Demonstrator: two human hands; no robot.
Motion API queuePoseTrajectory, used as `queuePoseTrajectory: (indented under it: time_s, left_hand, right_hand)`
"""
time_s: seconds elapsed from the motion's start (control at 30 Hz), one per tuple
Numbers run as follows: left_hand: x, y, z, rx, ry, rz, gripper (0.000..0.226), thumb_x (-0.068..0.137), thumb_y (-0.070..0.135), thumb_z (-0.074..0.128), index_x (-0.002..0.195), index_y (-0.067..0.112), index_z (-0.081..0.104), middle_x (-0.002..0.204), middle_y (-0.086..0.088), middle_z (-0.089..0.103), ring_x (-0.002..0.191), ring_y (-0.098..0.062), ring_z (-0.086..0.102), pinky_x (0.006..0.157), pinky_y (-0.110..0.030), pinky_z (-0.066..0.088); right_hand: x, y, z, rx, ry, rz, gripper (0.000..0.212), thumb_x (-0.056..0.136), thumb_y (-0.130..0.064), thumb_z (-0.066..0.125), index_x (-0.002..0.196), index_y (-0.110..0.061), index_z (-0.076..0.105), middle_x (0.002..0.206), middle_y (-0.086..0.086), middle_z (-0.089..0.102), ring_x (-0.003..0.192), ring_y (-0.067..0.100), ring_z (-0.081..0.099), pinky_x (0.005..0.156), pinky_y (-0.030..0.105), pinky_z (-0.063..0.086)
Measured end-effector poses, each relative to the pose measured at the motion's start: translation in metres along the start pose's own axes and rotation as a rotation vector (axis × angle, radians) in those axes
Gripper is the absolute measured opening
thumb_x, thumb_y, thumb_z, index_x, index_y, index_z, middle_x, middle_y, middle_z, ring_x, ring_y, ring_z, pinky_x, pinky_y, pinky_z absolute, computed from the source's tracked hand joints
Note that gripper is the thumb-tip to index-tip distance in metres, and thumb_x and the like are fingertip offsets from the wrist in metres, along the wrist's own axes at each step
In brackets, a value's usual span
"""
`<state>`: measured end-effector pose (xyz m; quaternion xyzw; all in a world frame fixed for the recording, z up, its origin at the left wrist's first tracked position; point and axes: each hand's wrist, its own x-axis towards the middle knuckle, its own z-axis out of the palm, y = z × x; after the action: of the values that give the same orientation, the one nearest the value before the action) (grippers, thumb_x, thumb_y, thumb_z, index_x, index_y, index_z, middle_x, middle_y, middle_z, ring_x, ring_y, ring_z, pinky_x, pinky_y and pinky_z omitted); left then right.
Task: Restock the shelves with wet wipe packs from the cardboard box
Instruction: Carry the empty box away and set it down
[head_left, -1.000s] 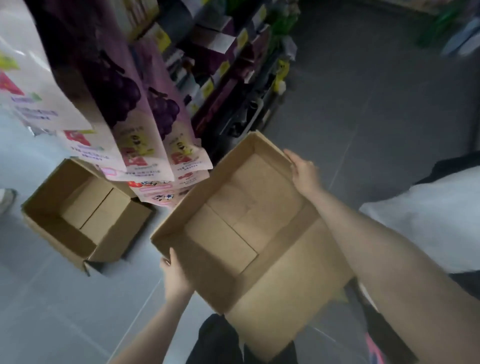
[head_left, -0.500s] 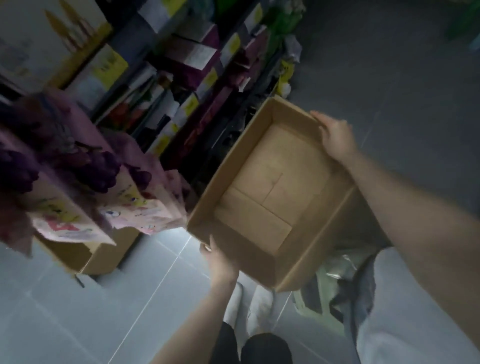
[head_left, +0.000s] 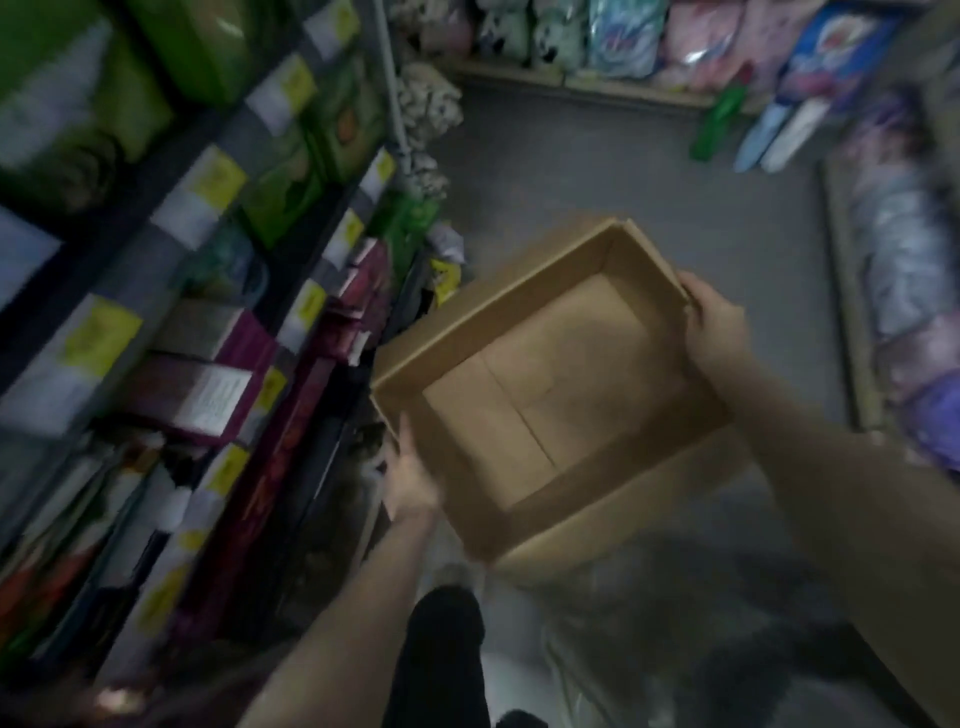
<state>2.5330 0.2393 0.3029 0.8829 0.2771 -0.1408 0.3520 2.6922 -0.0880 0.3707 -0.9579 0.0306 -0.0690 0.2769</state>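
Observation:
An open brown cardboard box (head_left: 540, 395) hangs in the air in front of me, and nothing lies inside it. My left hand (head_left: 413, 478) holds its near left wall, with the thumb over the rim. At the far right corner my right hand (head_left: 714, 327) grips the rim. A flap hangs down from the box's near right side. Shelves (head_left: 218, 291) with purple and green packs and yellow price tags run along my left. The frame is blurred.
Grey floor (head_left: 597, 171) stretches ahead. A low shelf of pastel packs (head_left: 623, 36) lines the far end, with a green bottle (head_left: 719, 122) near it. More purple packs (head_left: 914, 312) fill the right side. My dark trouser leg (head_left: 441, 654) shows below.
The view has swung up and to the right, away from the second box on the floor and the grape-printed packs. The box has been carried along in both hands.

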Motion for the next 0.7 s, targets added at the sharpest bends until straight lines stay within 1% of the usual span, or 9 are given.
queuePoseTrajectory:
  time_s: [0.1,0.17,0.23,0.27,0.33,0.4,0.47,0.57,0.7]
  left_hand:
    - [0.053,0.046,-0.016,0.114,-0.041,0.075,0.095,0.08,0.006,0.061,0.15,0.031,0.002,0.159,-0.004,0.006,0.121,-0.031,0.051,0.085,-0.038,0.048]
    - [0.081,0.078,-0.025,0.166,-0.052,0.133,0.093,0.08,0.009,0.06,0.15,0.031,0.004,0.159,-0.003,0.007,0.115,-0.031,0.055,0.077,-0.035,0.048]
    - [0.111,0.112,-0.032,0.213,-0.059,0.175,0.091,0.08,0.009,0.06,0.15,0.031,0.005,0.159,-0.003,0.008,0.11,-0.032,0.057,0.073,-0.035,0.048]
    - [0.123,0.127,-0.034,0.234,-0.06,0.193,0.091,0.08,0.009,0.06,0.15,0.032,0.006,0.159,-0.002,0.008,0.111,-0.033,0.057,0.075,-0.035,0.049]
    - [0.144,0.156,-0.034,0.266,-0.076,0.246,0.093,0.078,0.011,0.062,0.15,0.033,0.006,0.158,-0.001,0.009,0.12,-0.033,0.051,0.083,-0.04,0.051]
    - [0.162,0.186,-0.032,0.313,-0.092,0.289,0.094,0.078,0.014,0.063,0.15,0.034,0.005,0.158,-0.001,0.012,0.121,-0.033,0.05,0.084,-0.044,0.052]
    - [0.179,0.22,-0.025,0.344,-0.106,0.338,0.093,0.079,0.015,0.063,0.15,0.033,0.005,0.157,-0.001,0.015,0.116,-0.034,0.052,0.08,-0.043,0.053]
    - [0.202,0.275,-0.006,0.361,-0.122,0.41,0.089,0.081,0.012,0.062,0.15,0.029,0.008,0.156,-0.002,0.021,0.119,-0.033,0.05,0.078,-0.039,0.052]
    - [0.238,0.368,0.042,0.377,-0.15,0.469,0.089,0.079,0.009,0.061,0.15,0.028,0.012,0.153,-0.005,0.029,0.122,-0.034,0.05,0.09,-0.042,0.048]
  right_hand:
    - [0.03,0.017,-0.005,0.043,-0.027,0.179,0.041,0.097,-0.009,0.039,0.137,-0.01,0.047,0.132,0.017,0.057,0.12,0.034,0.054,0.102,0.039,0.038]
    - [0.046,0.028,-0.011,0.028,-0.032,0.259,0.045,0.095,-0.013,0.041,0.14,-0.012,0.043,0.132,0.019,0.056,0.12,0.036,0.054,0.101,0.043,0.04]
    - [0.063,0.036,-0.019,0.004,-0.022,0.313,0.048,0.094,-0.012,0.043,0.142,-0.011,0.041,0.127,0.024,0.058,0.114,0.04,0.057,0.097,0.045,0.043]
    - [0.07,0.039,-0.024,0.009,-0.008,0.351,0.047,0.095,-0.007,0.045,0.142,-0.01,0.041,0.126,0.025,0.059,0.114,0.04,0.057,0.097,0.044,0.043]
    - [0.083,0.048,-0.033,0.036,0.033,0.415,0.048,0.094,-0.001,0.045,0.141,-0.009,0.042,0.128,0.023,0.058,0.118,0.037,0.056,0.099,0.041,0.042]
    - [0.094,0.059,-0.042,0.072,0.071,0.446,0.049,0.092,0.002,0.045,0.14,-0.009,0.043,0.129,0.022,0.058,0.119,0.035,0.055,0.101,0.039,0.04]
    - [0.107,0.078,-0.05,0.098,0.103,0.487,0.052,0.091,0.004,0.045,0.141,-0.01,0.042,0.131,0.021,0.057,0.121,0.036,0.054,0.105,0.041,0.038]
    - [0.132,0.111,-0.064,0.081,0.119,0.533,0.053,0.09,0.002,0.046,0.141,-0.015,0.043,0.129,0.022,0.058,0.118,0.039,0.055,0.104,0.045,0.038]
    - [0.178,0.179,-0.086,0.082,0.119,0.585,0.056,0.089,0.0,0.047,0.141,-0.02,0.043,0.124,0.023,0.061,0.114,0.041,0.057,0.102,0.048,0.041]
